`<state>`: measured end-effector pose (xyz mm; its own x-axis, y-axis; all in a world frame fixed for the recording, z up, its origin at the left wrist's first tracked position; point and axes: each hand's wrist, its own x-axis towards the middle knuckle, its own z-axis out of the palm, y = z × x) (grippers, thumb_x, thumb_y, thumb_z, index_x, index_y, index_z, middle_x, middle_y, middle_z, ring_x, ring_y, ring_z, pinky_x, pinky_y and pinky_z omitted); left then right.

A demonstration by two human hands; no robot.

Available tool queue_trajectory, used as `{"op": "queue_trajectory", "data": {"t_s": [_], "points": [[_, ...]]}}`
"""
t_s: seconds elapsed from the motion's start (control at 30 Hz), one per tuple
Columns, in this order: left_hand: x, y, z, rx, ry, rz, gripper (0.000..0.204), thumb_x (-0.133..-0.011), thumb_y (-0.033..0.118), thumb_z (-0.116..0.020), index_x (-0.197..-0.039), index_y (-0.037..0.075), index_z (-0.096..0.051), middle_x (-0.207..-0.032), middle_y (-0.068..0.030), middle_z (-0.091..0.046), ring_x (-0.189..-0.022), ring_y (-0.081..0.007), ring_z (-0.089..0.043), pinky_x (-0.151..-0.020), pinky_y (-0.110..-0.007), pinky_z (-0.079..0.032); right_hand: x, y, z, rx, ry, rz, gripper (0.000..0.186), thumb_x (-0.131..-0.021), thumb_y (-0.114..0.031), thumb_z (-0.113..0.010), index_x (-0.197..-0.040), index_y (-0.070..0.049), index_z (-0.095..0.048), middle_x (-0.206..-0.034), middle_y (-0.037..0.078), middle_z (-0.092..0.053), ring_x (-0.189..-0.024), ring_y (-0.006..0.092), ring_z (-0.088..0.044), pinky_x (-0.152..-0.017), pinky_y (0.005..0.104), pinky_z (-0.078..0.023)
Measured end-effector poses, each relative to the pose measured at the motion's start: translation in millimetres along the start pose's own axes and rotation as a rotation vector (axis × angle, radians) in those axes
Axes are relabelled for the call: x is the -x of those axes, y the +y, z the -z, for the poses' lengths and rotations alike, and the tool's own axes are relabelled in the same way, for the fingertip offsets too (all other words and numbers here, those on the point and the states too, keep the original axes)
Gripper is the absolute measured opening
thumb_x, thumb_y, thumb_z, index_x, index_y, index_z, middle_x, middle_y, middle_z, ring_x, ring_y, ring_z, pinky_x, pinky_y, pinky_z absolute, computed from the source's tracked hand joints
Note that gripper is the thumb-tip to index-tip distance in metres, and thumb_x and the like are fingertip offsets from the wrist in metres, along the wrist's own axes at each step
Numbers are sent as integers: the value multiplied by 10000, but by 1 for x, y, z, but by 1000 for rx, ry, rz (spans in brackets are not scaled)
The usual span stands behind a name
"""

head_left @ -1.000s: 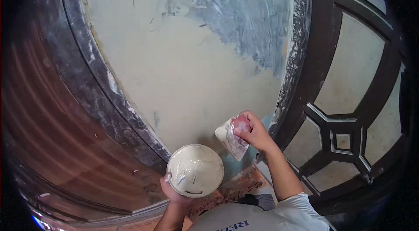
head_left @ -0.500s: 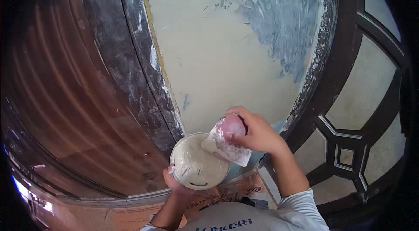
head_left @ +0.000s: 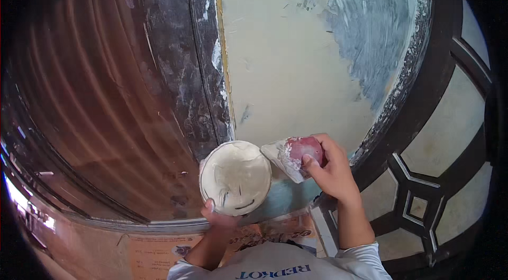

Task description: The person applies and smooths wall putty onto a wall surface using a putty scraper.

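Observation:
My left hand (head_left: 219, 217) grips the near left side of a round tub (head_left: 201, 178), its thumb over the rim. Cream-coloured putty (head_left: 238, 166) fills the tub, its surface hollowed and smeared, with dark marks near the front. In my right hand (head_left: 337, 174) is a putty scraper with a red, rounded grip (head_left: 306, 149) and a wide blade (head_left: 281, 159) coated in pale putty. My thumb presses on the grip. The blade's left corner lies close by the tub's right rim; whether they touch I cannot tell.
Ahead stands a panel (head_left: 286, 79) coated cream, with a grey-blue streaked patch (head_left: 370, 31) at upper right. A dark, paint-spotted frame (head_left: 203, 63) borders its left. Glossy brown wavy panelling (head_left: 90, 95) is farther left. Dark latticework (head_left: 418, 174) rises at right. Printed sheeting (head_left: 153, 253) covers the floor.
The scraper has moved from over the tub to its right side, uncovering the putty. The whole view has shifted, with the panel now farther right in it.

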<state>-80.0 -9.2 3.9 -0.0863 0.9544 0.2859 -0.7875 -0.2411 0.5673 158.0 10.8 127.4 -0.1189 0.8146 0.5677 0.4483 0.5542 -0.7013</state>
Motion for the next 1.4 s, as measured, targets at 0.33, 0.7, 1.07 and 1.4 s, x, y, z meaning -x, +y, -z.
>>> {"op": "queue_trajectory", "data": {"t_s": [0.33,0.7,1.07,1.4], "points": [[-6,-5,-6,68,-18,-67,871,-746,489,-542,-1439,16,-308,-1399,-196,-414,-1255,-361,-468,-1031,-489,-433,11,-14,-9,42,-129,-122,310,-841,-127,-598,-1128,-23,-544,-747,165,-629,-599,266,-601,-593,337,-478],[1,-6,-6,11,-39,-17,880,-739,478,-572,-1441,22,-301,-1400,-194,-411,-1248,-360,-476,-1021,-497,-442,4,-15,-21,152,-72,74,318,-869,-101,-569,-1175,-40,-512,-806,217,-628,-741,422,-624,-658,434,-493],[5,0,-6,-35,-51,16,892,-731,467,-602,-1443,27,-293,-1402,-192,-409,-1240,-358,-483,-1011,-504,-452,4,-21,-21,185,1,209,269,-843,-40,-582,-1111,-26,-563,-860,186,-653,-741,359,-648,-676,381,-514],[2,-4,-8,-74,-61,50,904,-725,457,-629,-1445,32,-286,-1403,-191,-407,-1233,-357,-489,-1002,-510,-460,9,-15,-27,121,81,149,265,-813,-33,-597,-1078,-22,-595,-869,164,-664,-734,337,-651,-676,367,-523]]}}
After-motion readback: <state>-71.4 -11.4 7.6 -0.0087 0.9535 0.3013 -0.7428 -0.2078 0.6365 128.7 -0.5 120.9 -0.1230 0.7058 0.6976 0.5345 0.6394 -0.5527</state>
